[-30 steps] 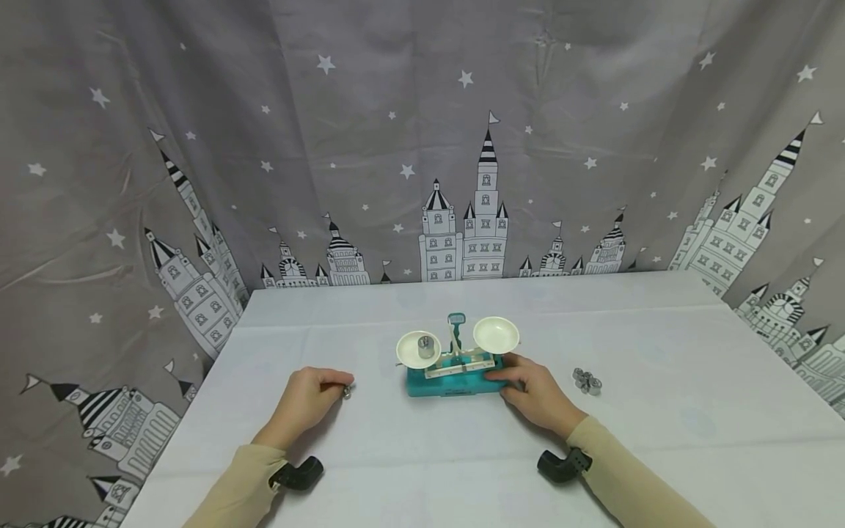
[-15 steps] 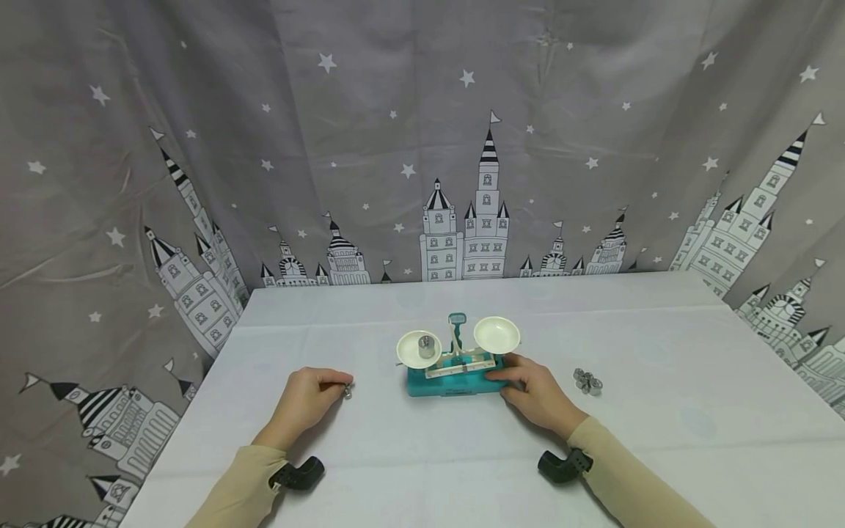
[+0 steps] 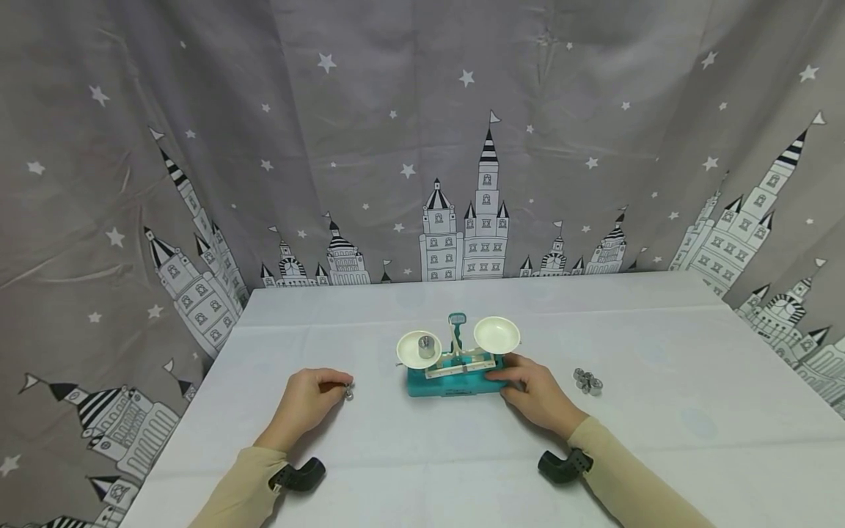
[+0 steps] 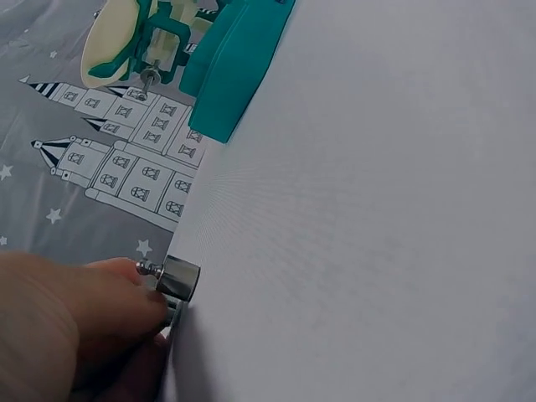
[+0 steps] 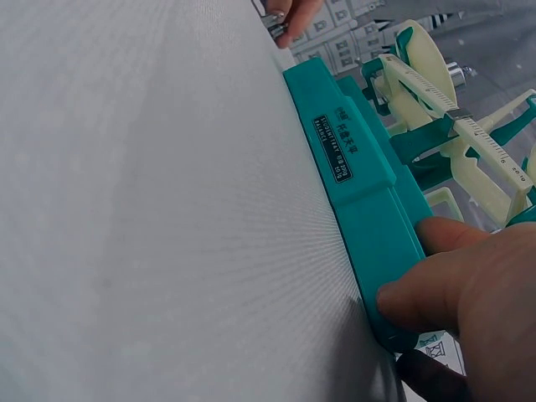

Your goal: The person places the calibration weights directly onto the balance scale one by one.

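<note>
A teal balance scale (image 3: 455, 383) stands mid-table, its cream left pan (image 3: 409, 350) low with a cylindrical metal weight (image 3: 425, 347) in it. The right pan (image 3: 496, 334) sits higher and bears nothing. My right hand (image 3: 536, 392) grips the right end of the scale's base, one finger along its front (image 5: 402, 297). Left of the scale, my left hand (image 3: 305, 403) has its thumb and fingertips at small metal weights (image 3: 349, 392) low at the table. In the left wrist view a knobbed weight (image 4: 177, 278) shows beside the fingertips; another, partly hidden, lies between them.
Several more metal weights (image 3: 587, 381) lie in a cluster right of my right hand. White cloth (image 3: 422, 469) covers the table. Behind it hangs a grey curtain (image 3: 370, 110) printed with castles and stars.
The small weights at my left fingertips have shifted very slightly to the right. My right hand and the scale look unchanged.
</note>
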Action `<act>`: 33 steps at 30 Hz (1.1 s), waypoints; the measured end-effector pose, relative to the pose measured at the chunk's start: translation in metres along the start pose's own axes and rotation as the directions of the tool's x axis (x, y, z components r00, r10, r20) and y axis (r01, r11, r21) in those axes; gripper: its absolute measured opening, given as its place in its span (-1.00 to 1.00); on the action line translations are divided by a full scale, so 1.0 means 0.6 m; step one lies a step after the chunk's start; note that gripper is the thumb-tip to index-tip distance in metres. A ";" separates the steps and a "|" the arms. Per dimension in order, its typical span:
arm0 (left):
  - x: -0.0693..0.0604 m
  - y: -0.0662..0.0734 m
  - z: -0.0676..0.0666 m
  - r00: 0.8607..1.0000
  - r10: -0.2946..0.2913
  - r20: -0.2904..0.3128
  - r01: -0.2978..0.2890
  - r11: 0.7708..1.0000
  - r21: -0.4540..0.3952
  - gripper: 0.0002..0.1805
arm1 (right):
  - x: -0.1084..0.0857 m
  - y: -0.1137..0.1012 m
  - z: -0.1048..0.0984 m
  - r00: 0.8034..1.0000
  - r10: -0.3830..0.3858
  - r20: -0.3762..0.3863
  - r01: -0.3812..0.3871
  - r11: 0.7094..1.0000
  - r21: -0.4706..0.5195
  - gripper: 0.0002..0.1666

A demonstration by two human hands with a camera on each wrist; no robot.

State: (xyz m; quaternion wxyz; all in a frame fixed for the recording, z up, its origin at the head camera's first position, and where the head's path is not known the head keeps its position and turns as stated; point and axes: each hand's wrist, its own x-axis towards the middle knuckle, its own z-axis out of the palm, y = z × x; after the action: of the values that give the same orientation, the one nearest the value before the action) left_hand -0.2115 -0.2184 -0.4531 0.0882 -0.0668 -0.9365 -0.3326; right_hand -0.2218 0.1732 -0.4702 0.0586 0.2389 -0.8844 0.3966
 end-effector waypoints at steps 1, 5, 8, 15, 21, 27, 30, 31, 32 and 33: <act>0.000 0.000 0.000 1.000 -0.003 -0.005 0.003 1.000 -0.006 -0.81 | 0.000 0.000 0.000 1.000 0.001 0.000 -0.001 1.000 0.001 -0.61; 0.000 -0.003 0.002 0.999 -0.014 -0.036 0.013 0.999 -0.030 -0.83 | 0.000 0.000 0.000 1.000 0.005 0.000 -0.005 1.000 0.005 -0.61; 0.001 -0.006 0.003 0.997 -0.021 -0.072 0.017 0.999 -0.052 -0.83 | -0.001 0.000 -0.001 1.000 0.008 0.001 -0.008 1.000 0.008 -0.61; 0.003 -0.011 0.003 0.991 -0.036 -0.130 0.024 0.995 -0.092 -0.84 | -0.001 0.000 -0.001 1.000 0.007 0.004 -0.007 1.000 0.013 -0.61; 0.002 -0.012 0.003 0.992 -0.045 -0.118 0.027 0.989 -0.148 -0.77 | -0.001 0.002 0.000 1.000 0.003 0.003 -0.003 1.000 0.009 -0.60; 0.001 -0.008 0.000 0.992 -0.084 -0.097 0.064 0.978 -0.198 -0.82 | -0.001 0.001 -0.001 1.000 0.008 0.005 -0.008 1.000 0.011 -0.61; 0.001 -0.005 -0.002 0.991 -0.105 -0.087 0.085 0.974 -0.210 -0.81 | -0.001 0.000 -0.001 1.000 0.014 0.008 -0.014 1.000 0.013 -0.61; 0.002 -0.005 -0.003 0.991 -0.108 -0.085 0.088 0.973 -0.212 -0.80 | -0.001 0.000 -0.001 1.000 0.015 0.008 -0.015 1.000 0.013 -0.60; 0.002 -0.004 -0.003 0.991 -0.109 -0.082 0.089 0.973 -0.215 -0.80 | 0.000 0.000 -0.001 1.000 0.014 0.008 -0.014 1.000 0.012 -0.60; 0.002 -0.003 -0.004 0.991 -0.108 -0.081 0.088 0.972 -0.217 -0.79 | 0.000 0.000 -0.001 1.000 0.013 0.007 -0.013 1.000 0.012 -0.60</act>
State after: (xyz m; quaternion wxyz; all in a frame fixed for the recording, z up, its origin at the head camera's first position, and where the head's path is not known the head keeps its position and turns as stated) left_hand -0.2129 -0.2214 -0.4523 0.1073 -0.0139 -0.8925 -0.4379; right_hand -0.2218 0.1736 -0.4698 0.0514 0.2350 -0.8838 0.4014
